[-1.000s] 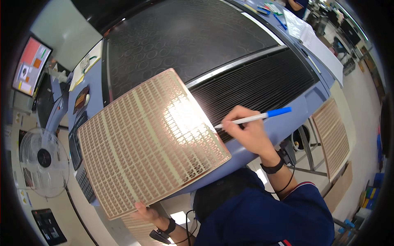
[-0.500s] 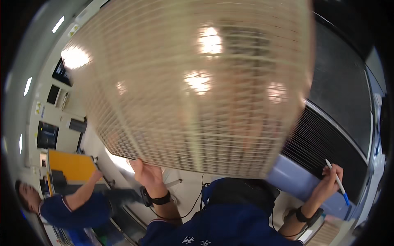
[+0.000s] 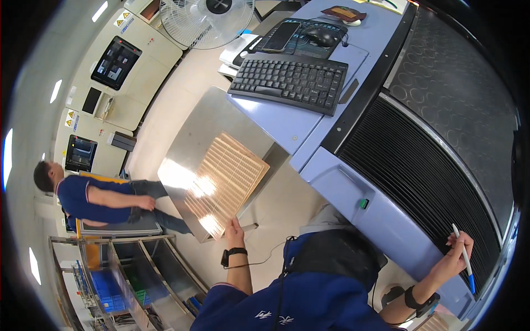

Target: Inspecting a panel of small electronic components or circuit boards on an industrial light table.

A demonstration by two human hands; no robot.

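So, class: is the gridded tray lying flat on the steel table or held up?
Lying flat: the gridded tray rests on the steel table, left hand at its edge.

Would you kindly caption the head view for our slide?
Left hand lays a perforated tray on a steel table; right hand holds a pen.

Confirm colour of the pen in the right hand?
White barrel with blue end: pen in right hand, head view.

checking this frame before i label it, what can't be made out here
Head view:
- Left hand: its grip on the perforated tray is unclear; fingers lie at the tray's edge.
- Right hand holds the pen; the tip blurs near the dark rim.
- Tray holes: glare washes them out.
- Wall screens: too small.
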